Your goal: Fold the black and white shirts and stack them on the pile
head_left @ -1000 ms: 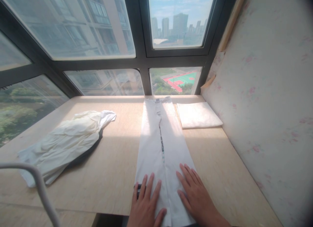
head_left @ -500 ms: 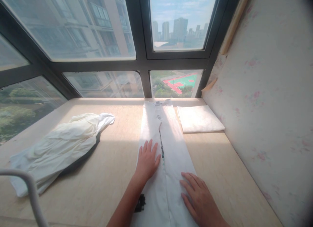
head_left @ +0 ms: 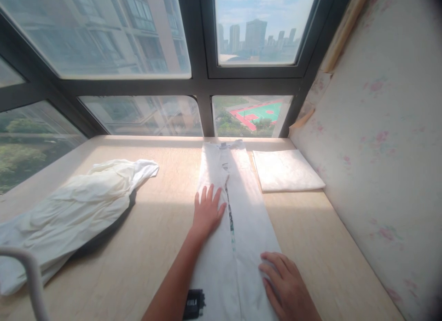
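A white garment [head_left: 248, 219], folded into a long strip, lies flat on the wooden surface in front of me. Down its middle runs a seam where a dark print shows through a gap. My left hand [head_left: 208, 209] rests flat on its left half with fingers spread. Lower down, my right hand [head_left: 288, 284] lies on the right edge of the cloth, fingers loosely stretched and slightly bent. Beside my left forearm, a black printed patch [head_left: 194, 304] with pale letters shows at the garment's left edge.
A rumpled cream garment [head_left: 93, 196] with a dark part beneath lies at the left. Right of the strip sits a folded white cloth [head_left: 288, 170]. A grey curved tube [head_left: 29, 270] enters at lower left. Windows and a flowered wall [head_left: 380, 173] border the wooden surface [head_left: 145, 247].
My left hand has slid slightly up the garment, away from me. My right hand appears a little lower and further right. The view has shifted slightly, and more of the black patch shows.
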`<state>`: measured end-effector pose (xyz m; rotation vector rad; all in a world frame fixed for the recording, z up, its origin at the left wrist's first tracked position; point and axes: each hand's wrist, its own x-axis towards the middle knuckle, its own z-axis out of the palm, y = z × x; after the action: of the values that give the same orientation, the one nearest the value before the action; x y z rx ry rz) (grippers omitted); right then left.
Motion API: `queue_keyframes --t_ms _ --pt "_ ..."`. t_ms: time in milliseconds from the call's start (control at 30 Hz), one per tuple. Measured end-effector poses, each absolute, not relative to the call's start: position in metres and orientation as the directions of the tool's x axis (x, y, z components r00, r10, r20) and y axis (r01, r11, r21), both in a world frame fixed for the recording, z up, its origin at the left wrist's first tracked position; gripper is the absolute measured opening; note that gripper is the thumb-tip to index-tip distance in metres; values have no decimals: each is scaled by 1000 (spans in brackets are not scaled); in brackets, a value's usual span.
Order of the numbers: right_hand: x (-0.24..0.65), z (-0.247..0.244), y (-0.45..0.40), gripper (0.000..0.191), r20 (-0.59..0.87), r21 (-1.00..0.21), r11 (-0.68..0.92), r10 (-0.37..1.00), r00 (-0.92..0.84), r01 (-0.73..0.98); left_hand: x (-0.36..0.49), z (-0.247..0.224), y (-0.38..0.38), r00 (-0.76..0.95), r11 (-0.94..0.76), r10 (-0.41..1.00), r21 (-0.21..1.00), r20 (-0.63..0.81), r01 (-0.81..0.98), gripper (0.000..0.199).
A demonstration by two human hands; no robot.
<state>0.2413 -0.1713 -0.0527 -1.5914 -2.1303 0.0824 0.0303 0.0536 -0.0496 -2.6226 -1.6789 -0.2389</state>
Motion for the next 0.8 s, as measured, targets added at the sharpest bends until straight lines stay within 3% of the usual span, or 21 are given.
queue_keyframes --t_ms 333,567,800 --pt "239 -42 -149 21 263 -550 266 955 -137 792 54 -16 82 408 -424 895 58 181 904 39" --pt "241 -53 -148 21 322 -603 303 939 -122 738 105 -12 129 338 -348 925 34 177 937 22" --pt "243 -52 -146 21 348 -634 332 929 -125 698 106 -15 154 310 -315 946 42 100 948 27"
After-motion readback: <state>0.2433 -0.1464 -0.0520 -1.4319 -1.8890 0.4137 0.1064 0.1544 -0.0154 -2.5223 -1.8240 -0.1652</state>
